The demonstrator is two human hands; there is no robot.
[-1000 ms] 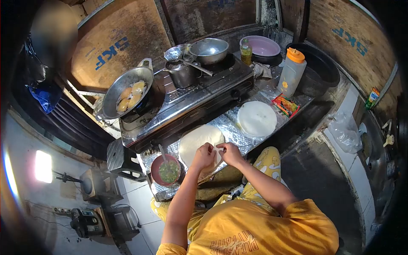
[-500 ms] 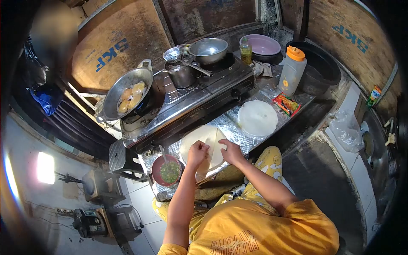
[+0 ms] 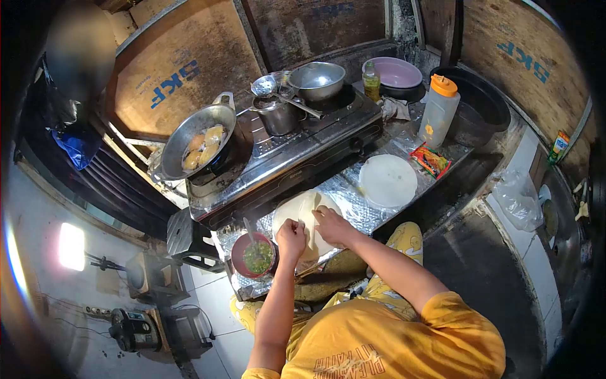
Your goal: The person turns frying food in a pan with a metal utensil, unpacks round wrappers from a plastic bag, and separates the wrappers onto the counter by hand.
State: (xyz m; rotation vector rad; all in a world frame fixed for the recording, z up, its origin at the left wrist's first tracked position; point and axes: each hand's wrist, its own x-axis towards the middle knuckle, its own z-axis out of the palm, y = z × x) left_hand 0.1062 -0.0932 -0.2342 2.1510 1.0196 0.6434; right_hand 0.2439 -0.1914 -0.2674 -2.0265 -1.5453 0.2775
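A thin, pale round wrapper sheet (image 3: 287,215) lies in front of me on the foil-covered low table. A narrow fold stands up along its middle. My left hand (image 3: 291,239) has its fingers closed at the left side of this fold. On the other side, my right hand (image 3: 331,226) bends its fingers round and pinches the fold's right edge. The fingers hide part of the sheet. Just left of my left hand stands a reddish bowl (image 3: 235,258) of chopped green filling (image 3: 257,259) with a spoon in it.
Beyond the sheet are a white round disc (image 3: 388,181), a red-yellow packet (image 3: 430,160) and an orange-capped bottle (image 3: 439,108). On the stove (image 3: 297,161) sit a pan (image 3: 169,151) with golden pieces frying, a pot (image 3: 278,120) with a skimmer, and a metal bowl (image 3: 317,82).
My right hand has moved left, close to my left hand, bringing the sheet's right part inward. The fold is narrower. The whole view has shifted slightly.
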